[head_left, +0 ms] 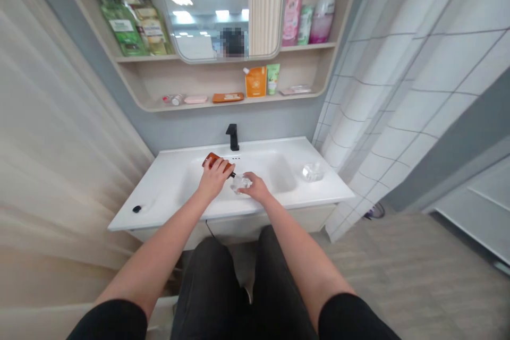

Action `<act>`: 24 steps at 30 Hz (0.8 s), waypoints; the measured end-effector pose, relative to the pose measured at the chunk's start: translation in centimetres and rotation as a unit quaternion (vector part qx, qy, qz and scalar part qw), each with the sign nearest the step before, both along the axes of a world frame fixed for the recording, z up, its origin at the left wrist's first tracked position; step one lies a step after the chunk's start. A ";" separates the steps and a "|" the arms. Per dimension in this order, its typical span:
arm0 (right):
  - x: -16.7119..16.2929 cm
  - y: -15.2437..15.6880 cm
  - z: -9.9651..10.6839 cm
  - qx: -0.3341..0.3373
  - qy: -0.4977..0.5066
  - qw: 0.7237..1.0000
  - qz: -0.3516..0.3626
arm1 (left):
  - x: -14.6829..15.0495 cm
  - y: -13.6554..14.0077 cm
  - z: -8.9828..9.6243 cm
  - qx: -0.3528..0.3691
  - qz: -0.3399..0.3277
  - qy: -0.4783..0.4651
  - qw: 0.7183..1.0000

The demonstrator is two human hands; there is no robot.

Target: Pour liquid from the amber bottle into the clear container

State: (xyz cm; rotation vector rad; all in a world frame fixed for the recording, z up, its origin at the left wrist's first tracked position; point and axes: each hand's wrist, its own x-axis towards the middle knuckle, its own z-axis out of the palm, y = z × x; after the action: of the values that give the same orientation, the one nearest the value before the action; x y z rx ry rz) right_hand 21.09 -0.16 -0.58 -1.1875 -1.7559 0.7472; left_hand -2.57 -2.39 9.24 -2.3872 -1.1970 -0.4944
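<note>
My left hand (215,176) is wrapped round an amber-brown bottle (211,159), which is tilted with its dark neck pointing down to the right. That neck meets the mouth area of a small clear container (239,183), held over the basin by my right hand (255,187). Whether liquid is flowing between them is too small to tell. Both hands are above the white sink (282,170). A small black cap (137,209) lies on the counter's left end. On the right of the counter sits a clear lidded-looking piece (313,171).
A black faucet (232,137) rises behind the basin. Above hangs a mirror cabinet (223,5) with green bottles (126,29), a pink pump bottle (292,10), an orange pouch (255,82) and a green tube (273,78) on its shelves. Curtain (59,117) left, tiled wall (382,117) right.
</note>
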 end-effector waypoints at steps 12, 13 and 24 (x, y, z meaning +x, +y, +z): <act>0.1 0.4 -0.6 0.009 0.024 1.000 -0.002 | 0.3 0.4 1.1 0.032 -0.015 0.052 0.998; 0.1 0.4 -0.6 0.008 0.025 1.000 -0.003 | 0.4 0.5 1.2 0.032 -0.018 0.051 0.998; 0.0 0.7 -1.0 0.008 0.040 0.999 -0.008 | 0.9 0.6 2.7 0.049 -0.040 0.093 0.994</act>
State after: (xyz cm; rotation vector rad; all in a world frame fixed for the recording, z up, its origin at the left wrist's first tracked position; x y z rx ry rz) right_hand 21.06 0.54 -1.60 -1.1458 -1.6815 0.7598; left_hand -1.69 -1.76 11.92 -2.3457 -0.9773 -0.3372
